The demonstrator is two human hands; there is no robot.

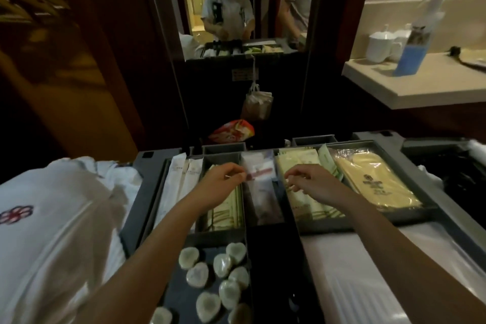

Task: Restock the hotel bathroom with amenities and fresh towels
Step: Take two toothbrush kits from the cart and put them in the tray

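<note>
— Where do the amenities sit?
— In the dark grey compartment tray [135, 208]: long white sachets [178, 181] at the left, pale green paper sachets [302, 205] in the middle, yellow plastic-wrapped packs [376, 184] at the right, heart-shaped wrapped soaps [223, 271] near.
— The left hand [223, 181]?
— Its grip is clamped: thumb and fingertip pinch the edge of a clear plastic packet with a red stripe [260, 173] in the centre compartment.
— The right hand [313, 183]?
— Fingers curled over the green sachets; whether its grip holds anything, I cannot tell.
</note>
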